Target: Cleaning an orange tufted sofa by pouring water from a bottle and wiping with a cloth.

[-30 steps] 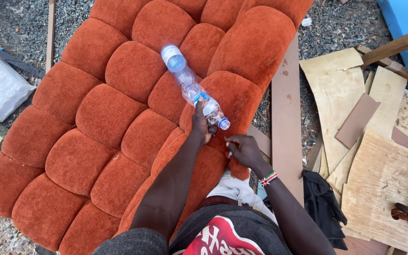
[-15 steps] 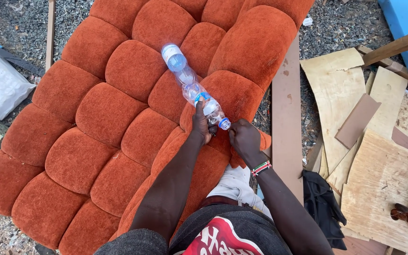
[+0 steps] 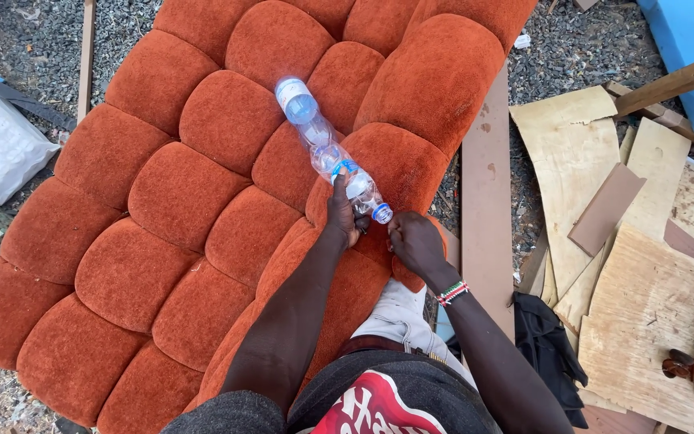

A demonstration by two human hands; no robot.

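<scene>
Fingers (image 3: 337, 189) of the left hand (image 3: 340, 217) pressed on a bottle (image 3: 332, 153) lying on the cushion (image 3: 202, 209).
Left fingers lay together along the bottle's cap end, pointing to 12 o'clock; the clear bottle ran from 11 to 5 o'clock in a tuft seam. The right hand (image 3: 415, 241), at 3 o'clock of the left, was curled shut on the orange fabric just below the cap.

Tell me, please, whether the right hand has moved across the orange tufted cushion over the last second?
Yes. The right hand has shifted up and left, toward the capped end of the clear plastic bottle lying on the orange tufted cushion, nearer the left hand.
</scene>
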